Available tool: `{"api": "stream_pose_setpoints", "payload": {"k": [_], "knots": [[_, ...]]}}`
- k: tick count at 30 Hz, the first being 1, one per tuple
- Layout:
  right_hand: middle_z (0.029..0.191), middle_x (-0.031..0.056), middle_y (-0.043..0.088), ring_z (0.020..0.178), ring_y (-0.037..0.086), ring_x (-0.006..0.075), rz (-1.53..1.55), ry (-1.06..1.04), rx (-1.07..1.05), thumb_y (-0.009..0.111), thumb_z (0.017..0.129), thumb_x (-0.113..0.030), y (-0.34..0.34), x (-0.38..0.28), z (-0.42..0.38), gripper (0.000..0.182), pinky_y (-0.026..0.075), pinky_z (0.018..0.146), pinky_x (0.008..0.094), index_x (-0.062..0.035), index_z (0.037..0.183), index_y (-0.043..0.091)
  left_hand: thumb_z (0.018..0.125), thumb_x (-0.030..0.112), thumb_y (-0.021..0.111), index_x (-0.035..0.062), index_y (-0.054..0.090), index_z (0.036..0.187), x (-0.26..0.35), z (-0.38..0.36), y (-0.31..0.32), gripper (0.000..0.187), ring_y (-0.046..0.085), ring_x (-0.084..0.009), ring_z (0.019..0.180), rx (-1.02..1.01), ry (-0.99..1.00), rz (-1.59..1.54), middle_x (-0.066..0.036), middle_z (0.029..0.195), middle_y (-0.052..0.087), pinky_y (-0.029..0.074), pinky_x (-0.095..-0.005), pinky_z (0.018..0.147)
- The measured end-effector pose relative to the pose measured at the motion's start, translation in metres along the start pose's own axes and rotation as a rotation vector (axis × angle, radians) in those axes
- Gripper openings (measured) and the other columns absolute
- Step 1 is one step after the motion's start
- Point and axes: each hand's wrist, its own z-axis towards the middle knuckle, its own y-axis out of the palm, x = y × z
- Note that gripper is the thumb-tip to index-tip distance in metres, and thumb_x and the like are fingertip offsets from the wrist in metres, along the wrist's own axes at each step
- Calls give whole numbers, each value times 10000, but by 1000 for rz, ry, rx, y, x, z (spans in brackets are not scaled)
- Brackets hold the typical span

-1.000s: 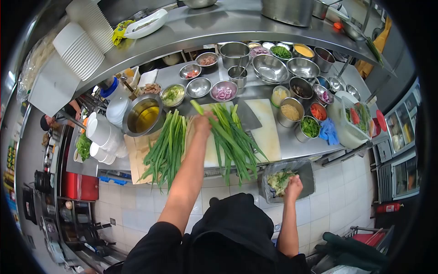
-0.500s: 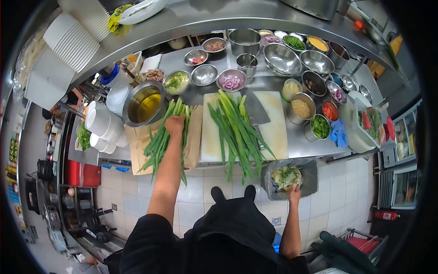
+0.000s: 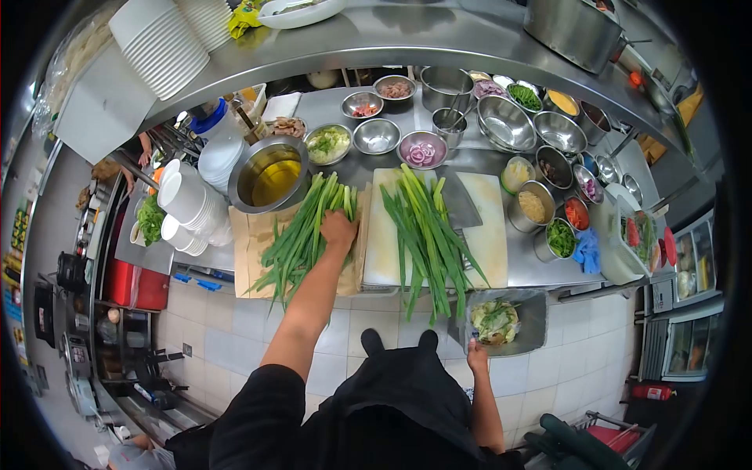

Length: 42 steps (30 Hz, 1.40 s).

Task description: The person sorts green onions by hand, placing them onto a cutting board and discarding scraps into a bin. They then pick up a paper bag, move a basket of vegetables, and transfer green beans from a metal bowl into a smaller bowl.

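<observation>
My left hand (image 3: 339, 229) is on the right side of a bunch of green onions (image 3: 301, 243), which lies on brown paper (image 3: 249, 235). Its fingers are bent down among the stalks, and their grip is partly hidden. A second bunch of green onions (image 3: 427, 235) rests on a white cutting board (image 3: 487, 204), beside the wide blade of a knife (image 3: 460, 205). Low on the right, my right hand (image 3: 476, 357) is at the near rim of a grey bin (image 3: 533, 323) that holds vegetable scraps (image 3: 495, 323). The fingers of this hand are too small to read clearly.
A large steel bowl of yellow liquid (image 3: 274, 178) stands behind the paper. Bowls of sliced onion (image 3: 422, 150) and chopped greens (image 3: 327, 144) line the back. Steel containers, a blue cloth (image 3: 587, 252) and a clear tub (image 3: 627, 243) are at right. A steel shelf (image 3: 376, 48) overhangs the counter.
My left hand has shifted right and slightly down along the left bunch. My right hand has moved left and down, from over the scraps to the bin's near edge. The camera view has shifted.
</observation>
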Motion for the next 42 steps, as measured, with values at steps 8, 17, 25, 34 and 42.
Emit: {"api": "stream_pose_setpoints", "payload": {"k": [8,17,25,34,42], "knots": [[820,205,615,798,605,324,7,2,-229,375,898,-502,0,-66,-21,578,453,723,388,36,885,586,672,247,675,56,604,1002,-28,27,-3,388,588,-320,960,-283,-49,-271,-190,1048,598,483,-412,797],[867,172,628,840,606,296,-149,-487,-468,416,911,-427,18,-177,-34,497,453,757,357,38,980,577,743,147,597,-11,601,1001,-15,8,12,303,566,-320,1038,-364,-52,-2,-194,1100,578,488,-409,823],[1181,194,543,1122,504,307,-100,-542,-667,404,901,-486,14,-167,-48,575,374,953,333,-2,1193,511,729,219,626,103,618,1018,-3,-9,6,312,576,-341,958,-142,-9,-31,-186,1139,506,486,-389,823],[1133,183,572,1086,521,328,-116,-384,-649,398,901,-468,11,-119,-63,536,395,925,360,-22,1166,533,679,292,672,30,605,1031,20,25,3,444,545,-332,1030,-292,-114,27,-175,1169,484,482,-381,840],[1157,194,554,1111,506,322,-142,-326,-688,403,893,-500,25,-95,-65,583,380,949,351,-6,1177,523,651,365,682,3,576,1043,9,39,18,544,566,-317,1006,-276,-51,-226,-209,1066,584,453,-388,844]]}}
